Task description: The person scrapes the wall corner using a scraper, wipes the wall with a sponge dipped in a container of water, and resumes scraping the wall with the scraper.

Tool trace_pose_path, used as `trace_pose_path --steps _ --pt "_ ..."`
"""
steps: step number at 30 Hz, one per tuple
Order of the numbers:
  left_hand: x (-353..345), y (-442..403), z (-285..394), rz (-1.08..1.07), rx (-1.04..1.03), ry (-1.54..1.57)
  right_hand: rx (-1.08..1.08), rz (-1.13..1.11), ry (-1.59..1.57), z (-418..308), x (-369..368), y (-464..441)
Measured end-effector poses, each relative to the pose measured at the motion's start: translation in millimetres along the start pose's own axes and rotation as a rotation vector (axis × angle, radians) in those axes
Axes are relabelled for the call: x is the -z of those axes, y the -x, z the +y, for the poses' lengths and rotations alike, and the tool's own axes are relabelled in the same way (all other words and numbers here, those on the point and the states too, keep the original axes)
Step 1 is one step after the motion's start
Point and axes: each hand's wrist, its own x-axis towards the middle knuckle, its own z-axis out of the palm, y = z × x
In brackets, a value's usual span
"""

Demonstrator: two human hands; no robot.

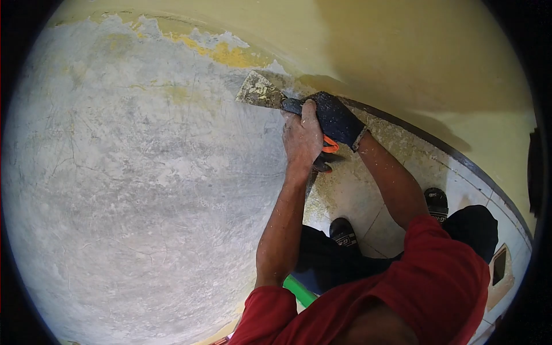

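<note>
A wide-bladed scraper [259,92], its metal blade crusted with pale paint, lies against the scraped grey wall [155,167] close to the corner. My right hand [339,119], in a dark glove speckled with dust, is wrapped round the scraper behind the blade. My bare, dusty left hand [303,133] closes on the tool from below, its thumb against the glove; its other fingers are mostly hidden. Under my hands shows an orange and black item [330,145], partly covered, whose kind I cannot make out. Ragged yellow paint [230,56] borders the grey area.
A yellow painted wall [402,52] meets the tiled floor along a dark skirting [425,135]. Flakes and dust [322,192] litter the floor near the corner. My feet in black sandals [343,231] stand on the tiles. Something green [299,292] shows beneath me.
</note>
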Motion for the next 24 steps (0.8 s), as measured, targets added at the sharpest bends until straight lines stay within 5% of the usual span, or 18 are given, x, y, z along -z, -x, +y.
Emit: trace_pose_path --steps 3,5,12,14,15,18,24 --pt "4.1 -0.9 7.3 0.004 0.026 0.044 0.094 0.063 0.047 -29.0 7.4 -5.3" --pt "3.7 -0.8 7.8 0.021 0.049 0.06 0.07 -0.09 0.627 -75.1 20.3 -3.9" --pt "4.1 -8.0 2.2 0.064 0.03 -0.01 0.043 -0.117 0.677 -88.5 21.1 -14.1" --pt "19.1 -17.6 7.8 0.127 0.148 0.484 0.275 -0.068 0.646 -89.5 15.6 -29.6" --pt "30.3 -15.7 11.2 0.153 -0.004 0.377 0.177 -0.044 0.746 -88.5 9.8 -42.3" --pt "28.1 -14.3 13.4 0.188 0.097 0.513 0.342 -0.061 0.725 -96.5 13.5 -34.8" --pt "11.5 -2.5 8.1 0.128 0.125 0.242 0.203 -0.028 0.574 -76.4 8.0 -11.8"
